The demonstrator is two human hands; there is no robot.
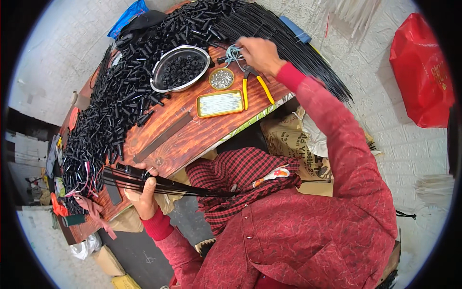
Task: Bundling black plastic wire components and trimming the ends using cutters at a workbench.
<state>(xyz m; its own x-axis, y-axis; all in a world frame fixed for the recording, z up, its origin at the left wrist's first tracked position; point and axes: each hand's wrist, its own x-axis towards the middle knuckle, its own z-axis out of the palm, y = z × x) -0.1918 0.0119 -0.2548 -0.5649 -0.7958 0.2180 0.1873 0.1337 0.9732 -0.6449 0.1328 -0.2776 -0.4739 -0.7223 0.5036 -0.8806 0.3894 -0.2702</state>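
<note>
My left hand [144, 195] is closed around a bundle of thin black rods [187, 187], with black plastic pieces at their ends, by the table's near left edge. The rods stretch right across my lap. At the far side of the table my right hand [262, 54] has its fingers bent in on a loose bunch of light blue cords [233, 54]. Just below that hand lie pliers with yellow handles [246, 94]. A round tin [211, 83] of small metal bits and a yellow tray [220, 115] of thin white pieces sit nearby.
A big heap of black plastic tubes [115, 101] covers the table's left and far side. A metal bowl [155, 85] holds black toothed parts. Long black rods [308, 62] fan out at far right. A dark flat bar [163, 137] lies on the wooden table [185, 144]. A red bag [423, 72] stands right.
</note>
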